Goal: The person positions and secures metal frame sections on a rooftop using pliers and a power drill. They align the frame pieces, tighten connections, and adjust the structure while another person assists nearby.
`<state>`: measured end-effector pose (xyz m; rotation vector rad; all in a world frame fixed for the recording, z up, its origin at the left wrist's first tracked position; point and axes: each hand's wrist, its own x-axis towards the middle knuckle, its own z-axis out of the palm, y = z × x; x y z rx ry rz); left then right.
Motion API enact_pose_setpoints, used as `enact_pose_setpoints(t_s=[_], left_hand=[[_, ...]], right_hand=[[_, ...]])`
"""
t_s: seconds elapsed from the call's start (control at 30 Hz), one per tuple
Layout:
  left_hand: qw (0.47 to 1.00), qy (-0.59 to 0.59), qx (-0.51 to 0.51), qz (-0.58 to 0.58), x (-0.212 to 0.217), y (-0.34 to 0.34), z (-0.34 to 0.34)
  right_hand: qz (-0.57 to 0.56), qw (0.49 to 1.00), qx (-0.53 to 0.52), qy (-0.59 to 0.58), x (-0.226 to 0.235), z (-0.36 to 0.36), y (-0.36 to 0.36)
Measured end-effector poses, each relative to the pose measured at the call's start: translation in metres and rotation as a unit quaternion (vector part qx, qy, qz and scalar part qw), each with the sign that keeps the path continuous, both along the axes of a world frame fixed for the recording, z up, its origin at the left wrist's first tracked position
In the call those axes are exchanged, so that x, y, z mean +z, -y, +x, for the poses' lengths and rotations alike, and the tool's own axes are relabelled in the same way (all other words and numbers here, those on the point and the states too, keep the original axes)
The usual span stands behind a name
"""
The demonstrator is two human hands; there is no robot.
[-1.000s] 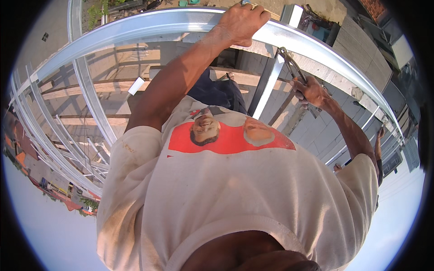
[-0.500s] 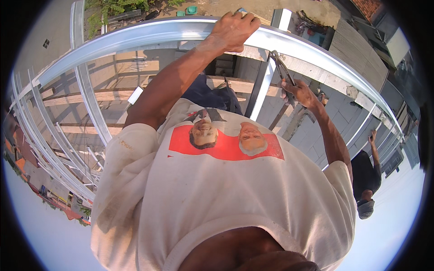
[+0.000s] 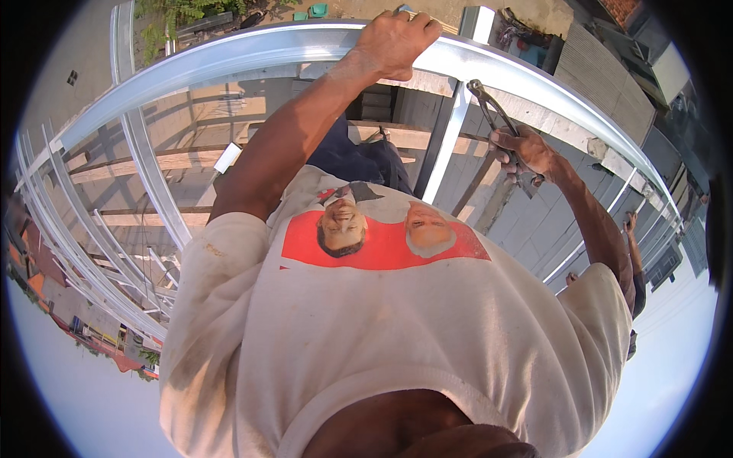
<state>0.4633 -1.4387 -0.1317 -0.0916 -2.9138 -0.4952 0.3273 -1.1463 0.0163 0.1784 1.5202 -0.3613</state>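
My left hand is closed over the top edge of a long shiny metal channel that crosses in front of me. To the right, my right hand grips a pair of dark metal pincers by the handles. Their jaws point up and away, just below the channel and close to the top of an upright metal post. Whether the jaws touch the metal I cannot tell.
Long metal rails fan out at the left, with wooden beams below. A grey block wall stands at the right. Another person is partly hidden behind my right arm. The ground lies far below.
My right hand and the pincers have shifted slightly right, and my right elbow has moved outward, covering more of the other person. My left hand stays on the channel.
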Motion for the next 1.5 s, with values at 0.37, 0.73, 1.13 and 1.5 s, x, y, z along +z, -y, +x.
enact_pose_setpoints(t_s=[0.37,0.73,1.13,1.5], left_hand=[[0.994,0.103,-0.019,0.030,0.016,0.007,-0.005],[1.000,0.009,0.006,-0.019,0.009,-0.001,0.001],[1.000,0.019,-0.013,-0.007,0.011,0.002,0.000],[0.981,0.186,-0.041,0.022,0.020,0.013,-0.016]], right_hand=[[-0.116,0.952,-0.011,-0.284,-0.124,0.093,-0.057],[-0.039,0.999,0.018,-0.023,0.010,-0.008,-0.021],[0.000,0.999,0.029,-0.020,0.009,-0.009,-0.014],[-0.130,0.930,-0.022,-0.343,-0.151,0.085,-0.085]])
